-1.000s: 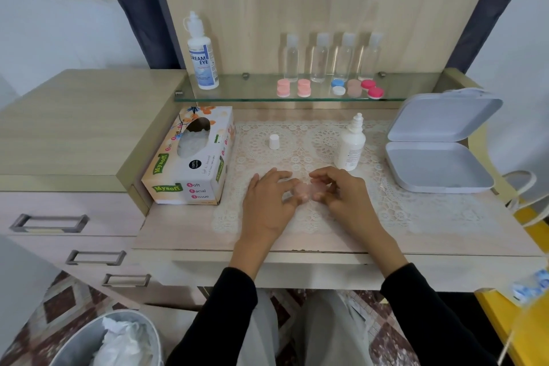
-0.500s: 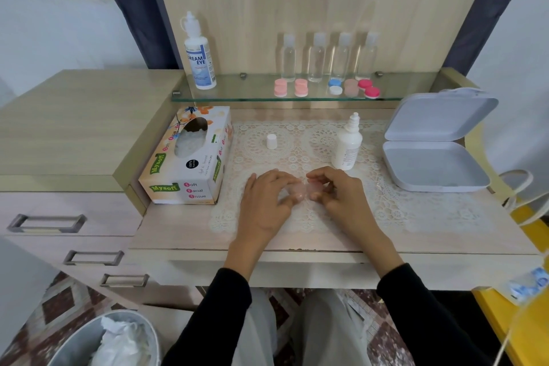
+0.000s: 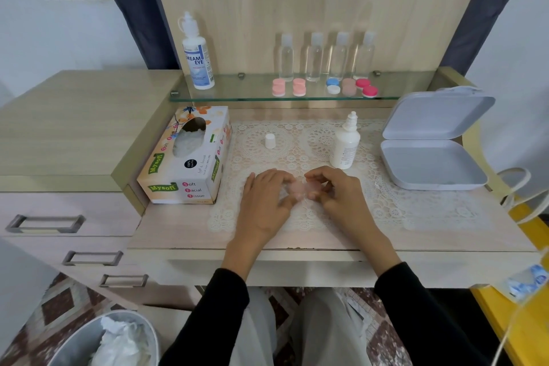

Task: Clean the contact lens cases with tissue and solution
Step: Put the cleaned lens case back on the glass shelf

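1. From where I stand, the left sleeve (image 3: 208, 321) and right sleeve (image 3: 421, 315) are long, plain black and close-fitting, and they end at the wrists.
2. The left hand (image 3: 264, 205) and right hand (image 3: 341, 199) are bare past the cuffs.
3. Light grey trousers (image 3: 320, 330), loose and creased, cover the legs.

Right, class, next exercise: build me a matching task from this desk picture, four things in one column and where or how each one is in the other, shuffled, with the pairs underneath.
Things
1. Dream Eye bottle
2. white cap
3. hinged box
4. pale pink lens case

Places or states
A. pinched between the left hand and the right hand
B. upright on the glass shelf
C. lid open, on the right of the desk
D. alone on the lace mat, near the tissue box

Pairs: 1-B, 2-D, 3-C, 4-A.
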The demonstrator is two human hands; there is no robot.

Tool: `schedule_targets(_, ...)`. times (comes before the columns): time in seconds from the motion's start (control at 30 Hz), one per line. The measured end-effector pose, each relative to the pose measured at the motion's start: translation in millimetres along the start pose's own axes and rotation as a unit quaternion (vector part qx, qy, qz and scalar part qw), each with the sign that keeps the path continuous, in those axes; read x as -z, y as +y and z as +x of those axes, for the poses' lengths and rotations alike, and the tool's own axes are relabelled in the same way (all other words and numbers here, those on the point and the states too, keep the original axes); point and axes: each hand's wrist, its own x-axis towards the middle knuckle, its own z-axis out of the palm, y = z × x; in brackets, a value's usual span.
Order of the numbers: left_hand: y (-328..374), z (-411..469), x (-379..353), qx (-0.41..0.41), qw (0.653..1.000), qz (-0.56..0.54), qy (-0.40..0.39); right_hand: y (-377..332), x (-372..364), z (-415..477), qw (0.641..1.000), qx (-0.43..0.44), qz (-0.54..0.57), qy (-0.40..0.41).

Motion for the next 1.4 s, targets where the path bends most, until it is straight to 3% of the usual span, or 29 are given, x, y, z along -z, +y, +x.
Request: schedule_targets(1.4, -2.4, -0.7, 0.0, -0.028, 0.999, 0.024, -0.014, 0.6, 0.0, -1.1, 1.0, 0.013, -0.012, -0.002)
